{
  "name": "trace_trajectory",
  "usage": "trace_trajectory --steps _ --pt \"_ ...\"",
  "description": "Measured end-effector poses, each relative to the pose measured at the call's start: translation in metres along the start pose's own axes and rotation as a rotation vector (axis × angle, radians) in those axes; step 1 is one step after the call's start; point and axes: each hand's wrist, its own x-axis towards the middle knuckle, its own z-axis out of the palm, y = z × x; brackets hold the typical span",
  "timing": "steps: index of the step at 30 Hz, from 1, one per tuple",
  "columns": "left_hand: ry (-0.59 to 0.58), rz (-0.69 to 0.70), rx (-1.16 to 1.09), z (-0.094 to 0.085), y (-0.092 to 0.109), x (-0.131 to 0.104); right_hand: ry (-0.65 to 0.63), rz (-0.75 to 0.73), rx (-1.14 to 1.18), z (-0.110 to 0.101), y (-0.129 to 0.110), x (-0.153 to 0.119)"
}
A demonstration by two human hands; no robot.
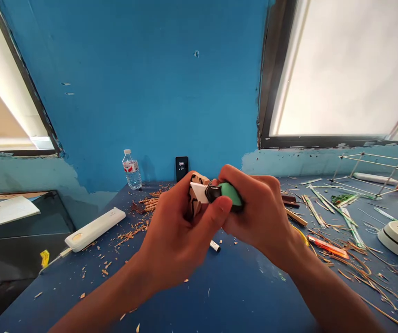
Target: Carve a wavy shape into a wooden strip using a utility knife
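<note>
Nearest my view, the left hand wraps the wood above the table, thumb beside the knife. The right hand grips the knife's green handle, its blade across the black-marked wood. I'd judge short, light strokes safest, wood braced firmly, fingertips clear of the blade's path.
</note>
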Motion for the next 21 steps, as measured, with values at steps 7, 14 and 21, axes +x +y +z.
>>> trace_trajectory --steps 7,14,21 --pt "0.042 -0.139 -0.079 -0.001 -0.008 0.01 -0.03 0.198 -0.193 0.01 -0.005 0.003" --pt "0.18 -0.132 -0.008 -0.003 -0.026 0.023 -0.06 0.247 -0.222 0.027 0.005 0.008" --pt "0.164 -0.143 -0.02 -0.005 -0.012 0.016 -0.037 0.126 0.029 0.013 0.009 0.012"
